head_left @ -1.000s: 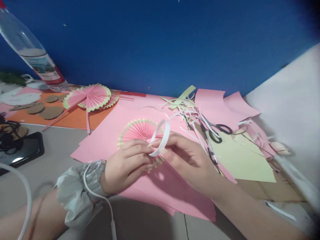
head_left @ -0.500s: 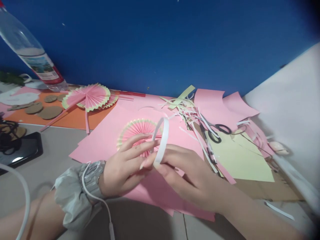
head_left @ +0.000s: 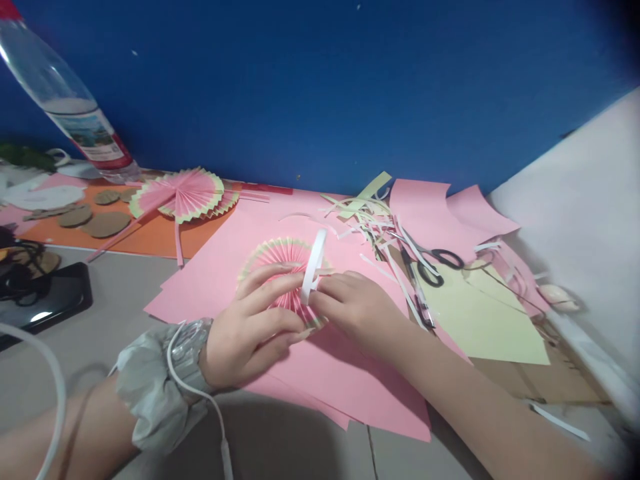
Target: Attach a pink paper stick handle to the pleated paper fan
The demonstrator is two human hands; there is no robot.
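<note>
A thin white ring, which looks like a narrow roll of tape (head_left: 314, 257), stands tilted above a pleated pink paper rosette (head_left: 270, 253) with a pale yellow-green edge. My right hand (head_left: 357, 310) has its fingers closed at the right side of the ring, near its lower part. From the left, my left hand (head_left: 260, 327) reaches over the rosette with fingers stretched and apart, their tips close to the ring. Its thumb is by the rosette's lower edge. Both hands cover part of the rosette. It lies on pink paper sheets (head_left: 370, 400).
Black-handled scissors (head_left: 430, 267), a pen (head_left: 425, 310) and paper scraps (head_left: 367, 213) lie to the right. Another fan rosette (head_left: 180, 193), cardboard discs (head_left: 107, 225), a bottle (head_left: 90, 133) and a phone (head_left: 60, 293) are on the left. A blue wall (head_left: 320, 93) rises behind.
The ring has turned more edge-on and moved slightly left and up. My right hand has shifted up, its fingers now curled at the ring. The left thumb has moved down, away from the ring.
</note>
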